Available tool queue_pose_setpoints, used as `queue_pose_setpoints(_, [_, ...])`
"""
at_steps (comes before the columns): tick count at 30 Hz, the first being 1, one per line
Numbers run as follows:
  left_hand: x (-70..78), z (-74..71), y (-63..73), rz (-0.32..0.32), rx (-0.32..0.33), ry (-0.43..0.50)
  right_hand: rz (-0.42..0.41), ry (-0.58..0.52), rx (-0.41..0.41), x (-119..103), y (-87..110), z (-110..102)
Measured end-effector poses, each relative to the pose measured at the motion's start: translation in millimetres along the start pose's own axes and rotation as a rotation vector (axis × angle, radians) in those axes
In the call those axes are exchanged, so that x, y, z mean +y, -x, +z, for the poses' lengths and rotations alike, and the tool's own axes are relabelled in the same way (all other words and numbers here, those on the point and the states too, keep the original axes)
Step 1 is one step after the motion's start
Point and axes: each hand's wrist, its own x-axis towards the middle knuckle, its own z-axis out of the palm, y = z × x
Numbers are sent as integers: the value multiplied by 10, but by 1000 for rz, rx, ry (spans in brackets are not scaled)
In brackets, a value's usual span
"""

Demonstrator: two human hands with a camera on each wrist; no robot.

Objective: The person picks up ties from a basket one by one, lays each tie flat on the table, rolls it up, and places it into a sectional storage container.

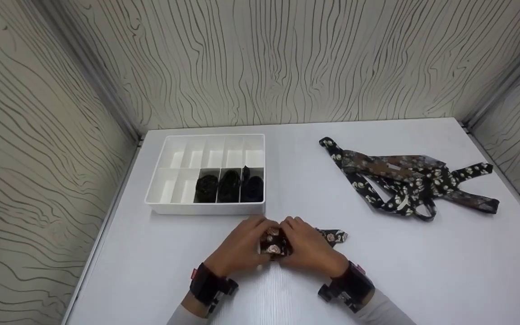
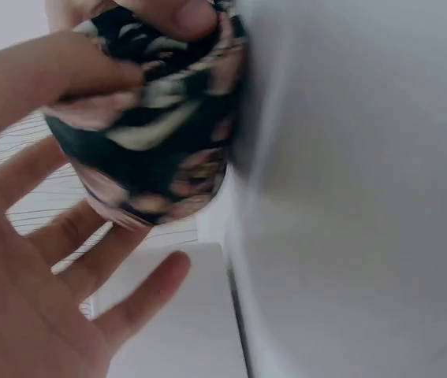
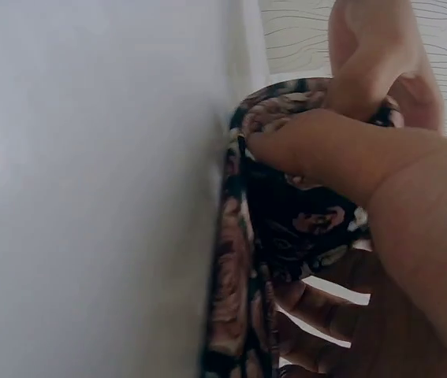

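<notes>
A dark floral necktie [image 1: 274,243], coiled into a roll, stands on edge low over the white table between my two hands. My left hand [image 1: 243,246] holds the roll's left side; in the left wrist view its thumb [image 2: 89,75] presses into the coil while its other fingers spread behind. On the opposite side my right hand [image 1: 307,247] grips the roll, its thumb [image 3: 310,146] on the coil's upper edge. The necktie's loose tail [image 1: 334,236] runs out to the right past the right hand, and part of it is hidden under that hand.
Just beyond my hands is a white divided tray [image 1: 206,208], with dark rolled fabric [image 1: 229,186] in three front compartments. A loose heap of floral neckties [image 1: 415,183] lies at the table's right. Wood-grain panels [image 1: 278,63] stand behind and at both sides.
</notes>
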Motion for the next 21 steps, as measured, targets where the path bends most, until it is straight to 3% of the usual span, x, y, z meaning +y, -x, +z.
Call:
queue_pose_setpoints(6, [12, 5, 3, 12, 14, -28, 7, -54, 10, 3, -1, -1])
queue_pose_setpoints(10, [17, 28, 0, 2, 13, -37, 4, -30, 24, 22, 15, 13])
queue_pose_setpoints(15, [20, 43, -12, 21, 24, -88, 26, -112, 14, 35, 28, -9])
queue_pose_setpoints(21, [20, 42, -11, -14, -5, -79, 58, -90, 11, 57, 51, -23])
